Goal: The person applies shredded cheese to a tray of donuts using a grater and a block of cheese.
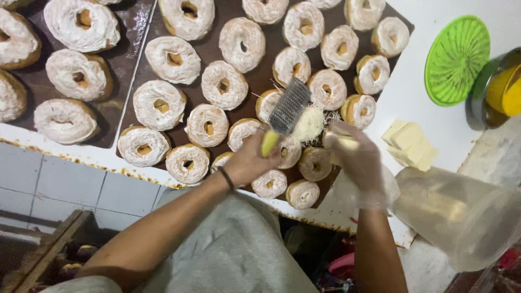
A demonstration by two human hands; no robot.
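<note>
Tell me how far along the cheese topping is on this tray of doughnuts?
Done: every doughnut on the dark tray is iced white. In hand: the left hand holds a grater by its yellow handle, while the gloved right hand rubs cheese on it, piling shreds on one doughnut. Left: nearly all others show no cheese; cheese blocks wait nearby.

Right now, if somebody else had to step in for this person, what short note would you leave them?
Left hand grips the yellow-handled grater, tilted over the doughnuts.
Right hand, in a clear plastic glove, presses a cheese block against it.
Iced doughnuts fill the dark tray; one doughnut under the grater carries a heap of shreds.
Most others show icing only.
Spare cheese slices lie on the white table at right.
</note>
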